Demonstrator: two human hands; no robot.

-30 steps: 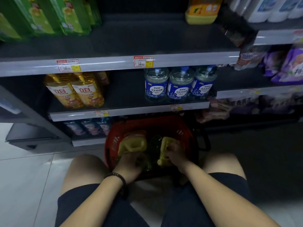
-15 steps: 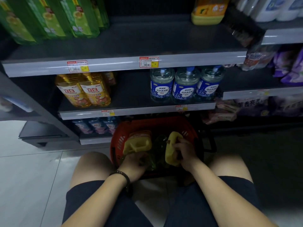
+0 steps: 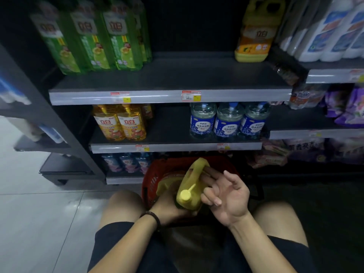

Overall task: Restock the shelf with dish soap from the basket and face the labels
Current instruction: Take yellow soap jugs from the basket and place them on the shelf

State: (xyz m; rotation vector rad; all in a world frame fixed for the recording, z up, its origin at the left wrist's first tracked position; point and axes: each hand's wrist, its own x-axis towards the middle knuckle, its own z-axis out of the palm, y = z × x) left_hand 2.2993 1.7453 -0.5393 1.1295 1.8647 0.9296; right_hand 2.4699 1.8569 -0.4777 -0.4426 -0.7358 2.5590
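A yellow dish soap jug (image 3: 192, 186) is tilted over the red basket (image 3: 150, 180), with its capped spout pointing back at me. My right hand (image 3: 226, 196) is palm up at its right side, with fingers hooked into the jug's handle. My left hand (image 3: 169, 208) grips the jug from below near the cap end. A second yellow jug (image 3: 164, 185) lies in the basket, mostly hidden behind the first. On the top shelf (image 3: 169, 95) stands one matching yellow jug (image 3: 256, 34), its orange label facing out.
Green bottles (image 3: 110, 36) fill the top shelf's left; the stretch between them and the yellow jug is bare. The middle shelf holds golden bottles (image 3: 120, 123) and blue-labelled bottles (image 3: 228, 123). My knees flank the basket. White bottles (image 3: 331, 30) and purple bags (image 3: 350, 107) are at right.
The jug has come up out of the basket and tipped its cap toward me. My right hand turned palm up in the handle; my left hand moved under the jug. My view tilted upward.
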